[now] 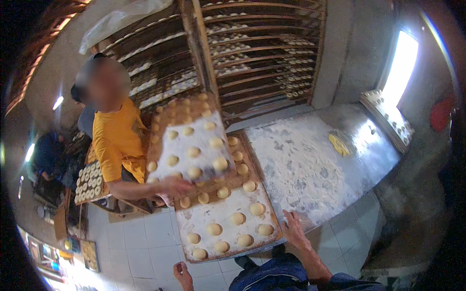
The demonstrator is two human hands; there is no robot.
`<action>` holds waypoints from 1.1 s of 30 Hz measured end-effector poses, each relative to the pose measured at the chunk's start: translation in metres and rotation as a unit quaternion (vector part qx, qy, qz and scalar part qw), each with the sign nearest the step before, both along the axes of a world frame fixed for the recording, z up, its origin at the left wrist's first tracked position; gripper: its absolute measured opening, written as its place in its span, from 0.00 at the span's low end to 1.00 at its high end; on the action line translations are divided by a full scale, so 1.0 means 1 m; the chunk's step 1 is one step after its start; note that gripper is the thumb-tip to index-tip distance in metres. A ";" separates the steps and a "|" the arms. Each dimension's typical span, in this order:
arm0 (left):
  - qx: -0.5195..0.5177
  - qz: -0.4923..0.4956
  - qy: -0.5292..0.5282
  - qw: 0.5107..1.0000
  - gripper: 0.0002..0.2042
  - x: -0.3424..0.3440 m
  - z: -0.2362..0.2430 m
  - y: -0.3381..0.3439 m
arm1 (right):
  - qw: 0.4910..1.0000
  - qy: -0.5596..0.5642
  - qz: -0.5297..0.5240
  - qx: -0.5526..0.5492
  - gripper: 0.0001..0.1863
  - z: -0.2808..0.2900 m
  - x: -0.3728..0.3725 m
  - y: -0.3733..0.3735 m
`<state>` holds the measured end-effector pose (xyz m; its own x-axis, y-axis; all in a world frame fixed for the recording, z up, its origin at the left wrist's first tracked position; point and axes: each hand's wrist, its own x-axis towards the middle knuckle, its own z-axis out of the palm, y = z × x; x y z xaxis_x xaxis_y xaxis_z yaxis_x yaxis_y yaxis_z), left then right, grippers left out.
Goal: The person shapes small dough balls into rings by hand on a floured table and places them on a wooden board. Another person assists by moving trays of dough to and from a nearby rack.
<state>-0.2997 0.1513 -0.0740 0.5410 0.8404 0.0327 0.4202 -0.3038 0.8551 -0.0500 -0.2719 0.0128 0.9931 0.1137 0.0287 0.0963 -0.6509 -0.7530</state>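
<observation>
Head view: my right hand (292, 229) is spread beside the tray (194, 219); my left hand's (183, 276) closure I can't tell. I'd keep the tray level.

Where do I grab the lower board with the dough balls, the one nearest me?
I'd hold the lower board by its left and right rims, one hand each, from the near side: it's flat and wide, with round dough balls across its top. The far end looks worse, because the upper board covers part of it.
</observation>
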 end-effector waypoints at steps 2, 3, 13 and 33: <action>-0.083 0.063 -0.019 0.994 0.11 -0.006 -0.001 -0.015 | 0.999 -0.041 0.003 -0.015 0.25 -0.001 0.009 -0.021; -0.125 0.093 -0.026 0.987 0.11 -0.008 -0.001 -0.023 | 0.998 -0.056 0.001 -0.024 0.23 -0.002 0.013 -0.032; -0.181 0.155 -0.021 0.971 0.11 -0.023 0.022 -0.131 | 0.992 0.042 0.067 0.098 0.20 0.009 0.034 -0.072; 0.203 -0.200 0.170 0.943 0.18 0.170 0.114 -0.239 | 0.916 -0.025 0.369 -0.155 0.19 0.038 0.015 0.036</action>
<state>-0.1297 -0.0881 0.0403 0.8495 0.5221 0.0762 0.4311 -0.7701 0.4702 -0.0351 -0.2359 0.0509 0.6410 0.7638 -0.0756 0.6254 -0.5768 -0.5255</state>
